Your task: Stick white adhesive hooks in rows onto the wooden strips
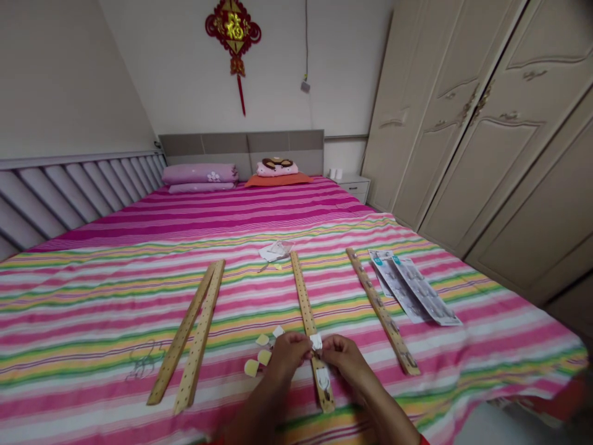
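Note:
A narrow wooden strip with rows of holes (302, 293) lies lengthwise in front of me on the striped sheet. Over its near half, my left hand (291, 351) and my right hand (343, 355) pinch a small white hook (315, 341) from either side, fingertips close to the wood. Whether the hook touches the strip I cannot tell. Closer to me, a second white hook (323, 379) sits on the same strip. Beside my left hand lie several small white and pale yellow pads (264, 356).
Two more holed wooden strips (199, 337) lie to the left, near a thin tangled cord (144, 363). On the right, a strip with metal hooks (382, 312) rests beside blister packs (424, 290). Clear packaging (277, 250) lies farther back. A wardrobe (463, 130) stands right.

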`<state>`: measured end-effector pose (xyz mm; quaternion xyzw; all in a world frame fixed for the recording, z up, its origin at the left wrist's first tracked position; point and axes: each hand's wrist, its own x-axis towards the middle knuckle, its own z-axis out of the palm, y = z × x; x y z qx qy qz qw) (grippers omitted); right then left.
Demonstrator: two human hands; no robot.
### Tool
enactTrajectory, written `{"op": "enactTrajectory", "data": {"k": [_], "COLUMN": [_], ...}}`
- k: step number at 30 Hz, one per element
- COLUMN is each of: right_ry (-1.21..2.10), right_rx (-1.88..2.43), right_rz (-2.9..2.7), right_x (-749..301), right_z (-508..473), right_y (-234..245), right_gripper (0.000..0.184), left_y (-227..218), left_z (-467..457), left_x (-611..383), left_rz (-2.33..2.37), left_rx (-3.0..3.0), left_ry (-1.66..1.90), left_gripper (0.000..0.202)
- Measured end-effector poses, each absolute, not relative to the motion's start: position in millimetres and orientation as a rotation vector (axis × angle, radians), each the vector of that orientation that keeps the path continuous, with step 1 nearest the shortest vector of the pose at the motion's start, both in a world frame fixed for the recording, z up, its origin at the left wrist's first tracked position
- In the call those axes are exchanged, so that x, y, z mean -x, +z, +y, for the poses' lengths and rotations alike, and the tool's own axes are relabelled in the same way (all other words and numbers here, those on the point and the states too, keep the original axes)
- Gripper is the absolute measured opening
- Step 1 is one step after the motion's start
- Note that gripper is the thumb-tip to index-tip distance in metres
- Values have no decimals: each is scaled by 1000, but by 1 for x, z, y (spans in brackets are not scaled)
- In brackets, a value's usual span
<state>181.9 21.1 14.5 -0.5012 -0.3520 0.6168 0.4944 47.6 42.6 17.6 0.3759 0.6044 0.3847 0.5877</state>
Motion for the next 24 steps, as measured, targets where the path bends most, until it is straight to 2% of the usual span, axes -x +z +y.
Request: {"op": "enactTrajectory", "data": {"k": [24], "right_ry": [1471], "right_rx": [1338], "right_rz": [-920], "right_x": [-179], "right_z": [21], "right_y": [-1], "right_gripper": [17], "left_y": [16], "left_z": [39], "left_x": [-49], "left_rz": [1468], "left_rx": [-864], "left_ry": [861], "left_gripper": [9]}}
